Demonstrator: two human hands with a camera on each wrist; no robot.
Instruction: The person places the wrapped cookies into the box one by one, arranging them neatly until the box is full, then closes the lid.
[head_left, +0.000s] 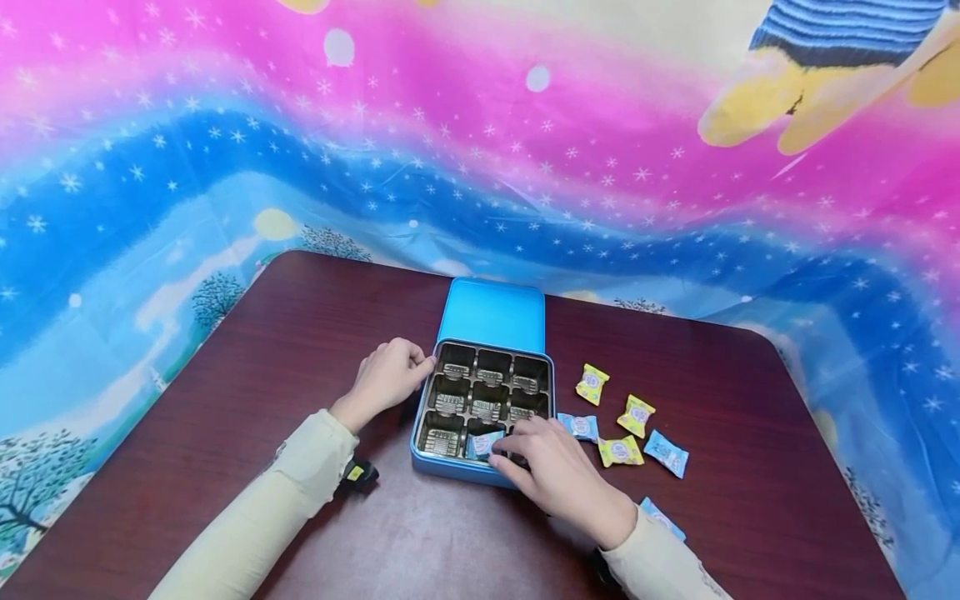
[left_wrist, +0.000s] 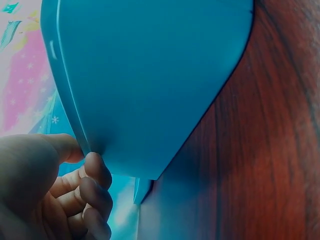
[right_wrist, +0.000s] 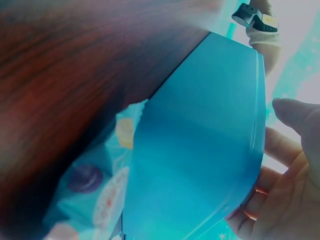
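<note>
A blue tin (head_left: 480, 473) with a gold tray of square compartments stands on the table, its lid (head_left: 492, 315) laid back behind it. My left hand (head_left: 390, 373) pinches the tin's rim near its far left corner; the left wrist view shows thumb and fingertips at that edge. Over the near right compartment is my right hand (head_left: 558, 471), its fingertips inside the tin and hiding that compartment. Beside them, a blue wrapped candy (head_left: 482, 445) lies in the near middle compartment. In the right wrist view, thumb and fingers stand apart, though the tin wall hides the fingertips.
Right of the tin lie yellow wrapped candies (head_left: 636, 415) and blue wrapped candies (head_left: 666, 454). One blue candy (head_left: 662, 518) is partly hidden by the right sleeve. A patterned cloth (head_left: 480, 167) hangs behind the dark wooden table (head_left: 337, 308).
</note>
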